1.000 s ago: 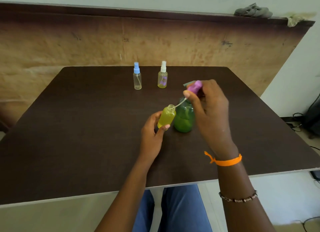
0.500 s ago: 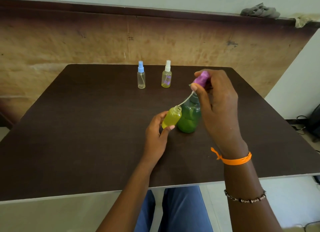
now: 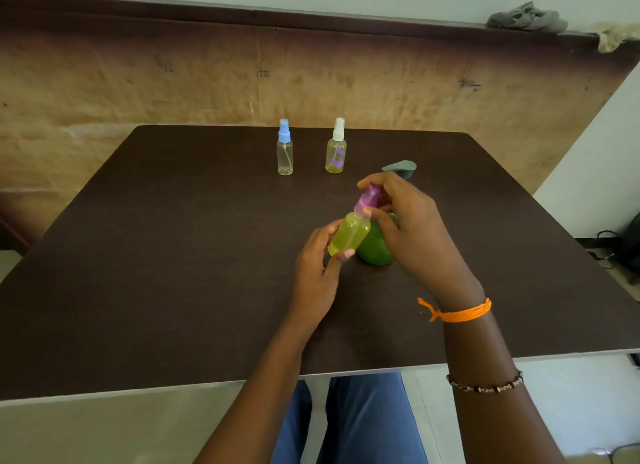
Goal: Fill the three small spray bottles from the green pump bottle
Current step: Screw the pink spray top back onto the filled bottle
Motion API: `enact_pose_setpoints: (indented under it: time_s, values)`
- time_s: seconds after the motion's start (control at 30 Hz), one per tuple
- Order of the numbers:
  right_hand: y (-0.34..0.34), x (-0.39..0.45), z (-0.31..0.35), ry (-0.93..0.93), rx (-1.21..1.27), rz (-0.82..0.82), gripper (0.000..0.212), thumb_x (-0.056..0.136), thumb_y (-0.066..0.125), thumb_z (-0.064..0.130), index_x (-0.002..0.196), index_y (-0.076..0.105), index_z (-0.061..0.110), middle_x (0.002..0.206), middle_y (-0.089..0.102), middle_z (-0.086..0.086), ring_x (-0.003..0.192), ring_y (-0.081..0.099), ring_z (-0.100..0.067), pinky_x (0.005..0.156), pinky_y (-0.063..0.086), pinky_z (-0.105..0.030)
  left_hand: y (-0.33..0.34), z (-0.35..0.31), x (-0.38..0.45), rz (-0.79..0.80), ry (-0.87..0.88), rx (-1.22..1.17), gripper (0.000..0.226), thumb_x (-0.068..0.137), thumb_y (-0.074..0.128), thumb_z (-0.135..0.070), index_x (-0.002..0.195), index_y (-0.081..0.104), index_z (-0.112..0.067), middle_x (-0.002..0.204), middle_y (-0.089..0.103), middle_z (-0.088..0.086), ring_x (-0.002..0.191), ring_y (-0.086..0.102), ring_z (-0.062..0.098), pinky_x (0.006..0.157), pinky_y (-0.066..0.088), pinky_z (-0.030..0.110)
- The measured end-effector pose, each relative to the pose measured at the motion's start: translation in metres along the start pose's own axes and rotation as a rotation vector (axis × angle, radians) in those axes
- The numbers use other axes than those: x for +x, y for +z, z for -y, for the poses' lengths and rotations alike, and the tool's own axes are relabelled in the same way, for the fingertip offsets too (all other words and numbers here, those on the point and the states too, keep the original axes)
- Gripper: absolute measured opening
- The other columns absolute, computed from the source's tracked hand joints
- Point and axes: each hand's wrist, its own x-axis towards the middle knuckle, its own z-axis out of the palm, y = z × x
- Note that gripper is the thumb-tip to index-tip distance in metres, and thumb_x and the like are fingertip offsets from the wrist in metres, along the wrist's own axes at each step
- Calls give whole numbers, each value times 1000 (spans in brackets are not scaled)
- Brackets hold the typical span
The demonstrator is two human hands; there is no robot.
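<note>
Purple sprayer [image 3: 367,198], off half-second ago, now seated on yellow bottle [image 3: 349,234] neck beside green pump bottle [image 3: 375,247]. Right hand [image 3: 403,217] pinches sprayer; left hand [image 3: 320,255] grips bottle. Bottle full, capping underway.

On the table [image 3: 173,255], two spray bottles stand side by side at the back, one [image 3: 285,152] left of the other [image 3: 336,151]; a third bottle [image 3: 349,234] sits nearer, just left of the pump bottle [image 3: 375,249]

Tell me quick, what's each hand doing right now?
Left hand: grip closed around the small yellow bottle, held tilted.
Right hand: grip closed on the purple spray cap, which sits on that bottle's neck.
</note>
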Motion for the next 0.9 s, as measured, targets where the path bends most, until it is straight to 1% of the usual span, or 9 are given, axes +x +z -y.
enact_pose_setpoints:
  time_s: [0.13,0.23,0.37,0.47,0.57,0.63,0.73,0.8,0.9]
  values:
    - [-8,4,2,-57,-24,97,37,83,53,-10,113,58,11,111,60,0,100,58,-14,87,47,-23,1,4,0,-5,-8,40,37,86,58,-17,123,54,-22,116,60,-2,111,56,18,98,46,41]
    - [-16,11,4,-55,-110,177,32,80,54,-11,105,60,8,106,62,-6,97,58,-19,87,47,-31,1,5,0,-23,-7,76,37,85,55,-29,122,52,-29,113,58,-10,111,54,22,97,45,47]
    - [-25,23,9,-61,-189,277,28,80,55,-12,101,62,4,103,62,-10,96,58,-22,83,43,-24,1,5,1,-29,0,34,37,83,52,-41,119,50,-42,113,58,-10,111,55,24,98,44,51]
    - [-28,29,13,-76,-215,325,32,77,55,-15,99,65,5,101,64,-10,94,61,-21,76,44,-19,1,5,1,-32,-2,25,41,83,51,-41,124,52,-31,113,59,-4,110,55,28,97,43,53]
    - [-29,34,18,-88,-248,348,29,76,59,-12,97,67,7,98,67,-8,92,62,-21,84,48,-28,1,6,1,-29,-3,25,45,85,50,-40,127,52,-24,113,59,-1,109,55,30,96,43,54]
    - [-29,37,20,-90,-295,364,26,77,62,-6,97,68,10,98,68,-6,92,62,-19,87,48,-31,1,6,1,-35,-1,23,44,85,50,-40,126,52,-24,113,59,-3,109,55,29,96,43,55]
    - [-30,43,23,-75,-383,402,24,79,65,3,98,67,16,99,67,-3,95,61,-19,90,48,-38,1,3,1,-28,0,10,37,86,48,-40,123,50,-34,112,58,-10,109,55,25,97,42,55]
    - [-31,45,27,-75,-418,420,23,79,67,5,99,67,17,98,66,-1,95,60,-17,90,49,-40,0,2,0,-17,3,-7,35,87,48,-39,121,50,-36,112,60,-6,109,56,24,99,42,52]
    - [-33,46,32,-114,-387,405,24,78,68,3,98,69,15,94,66,0,92,61,-16,88,50,-39,-1,-2,0,5,0,-69,32,88,50,-37,120,52,-33,117,61,4,111,56,16,96,46,34]
